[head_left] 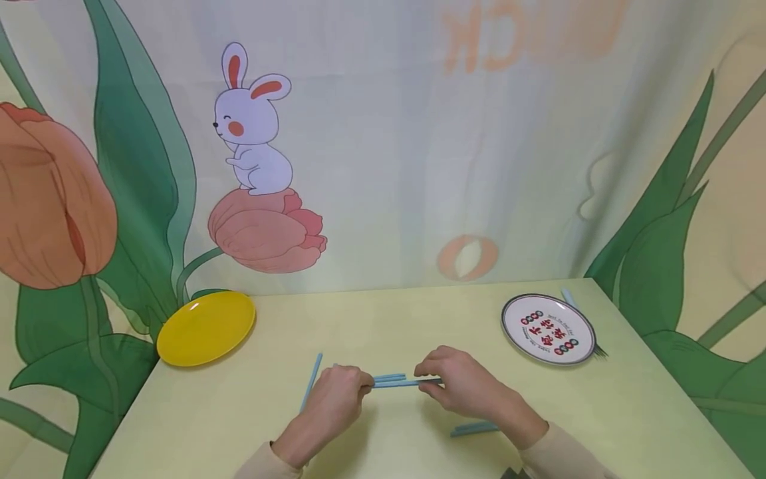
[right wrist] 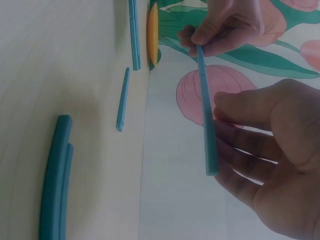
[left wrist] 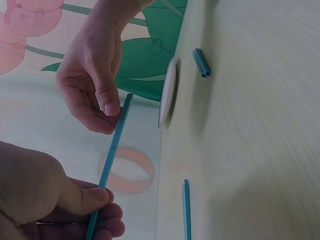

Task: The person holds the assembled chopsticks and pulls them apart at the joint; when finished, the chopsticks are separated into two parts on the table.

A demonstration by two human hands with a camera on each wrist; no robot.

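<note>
A slim blue stick [head_left: 396, 384] is held level above the table between both hands. Its left end is pinched by my left hand [head_left: 338, 392], thumb against fingers, as the left wrist view also shows. Around the stick's other end my right hand [head_left: 463, 382] has loosely bent fingers; in the right wrist view its fingertips lie at the stick's side, with the thumb not plainly pressing on it. On the table just beyond lie more blue sticks [head_left: 391, 377]. Another blue stick [head_left: 311, 382] lies left of my left hand, and a small bunch of blue sticks [head_left: 473, 429] lies below my right forearm.
A yellow plate [head_left: 206, 329] sits at the table's back left corner. At the back right is a white plate [head_left: 577, 332] with red characters; a pale blue handle [head_left: 568, 297] and dark bristle-like tips stick out from behind it. A printed curtain [head_left: 383, 166] hangs behind the table.
</note>
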